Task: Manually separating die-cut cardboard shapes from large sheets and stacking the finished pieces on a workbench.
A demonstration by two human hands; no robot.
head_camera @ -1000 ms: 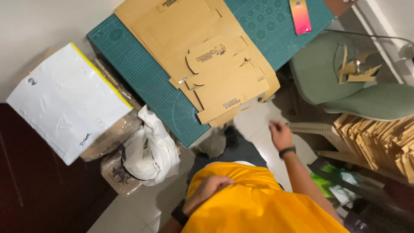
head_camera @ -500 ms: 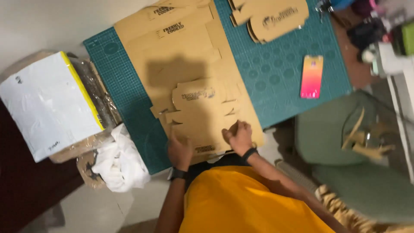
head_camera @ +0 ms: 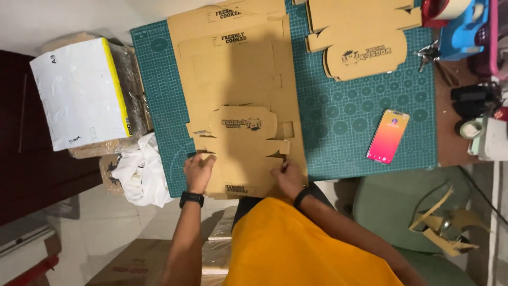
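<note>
- Two bare hands rest on a flat die-cut cardboard box blank (head_camera: 244, 153) lying at the lower middle of the frame, on top of a stack of larger cardboard sheets (head_camera: 233, 69).
- Left hand (head_camera: 198, 172), with a black watch at the wrist, presses on the blank's lower left edge; its fingers are loosely curled over the card, though whether they pinch the edge is hard to tell from this angle.
- Right hand (head_camera: 290, 177), wearing a dark wristband, lies on the blank's lower right edge, fingers narrow and bent down onto the card.
- Beneath the cardboard, a green cutting mat (head_camera: 338, 106) covers the bench.
- More die-cut blanks (head_camera: 362, 37) sit in a pile at the upper right of the mat.
- Right of centre, a phone (head_camera: 388, 136) with a pink-orange screen lies on the mat, well apart from both hands.
- At the upper left, a white padded parcel with a yellow edge (head_camera: 79, 92) rests on wrapped bundles, with a crumpled white plastic bag (head_camera: 140, 172) just below it.
- Cardboard offcuts (head_camera: 442, 225) lie on a green chair at the lower right.
</note>
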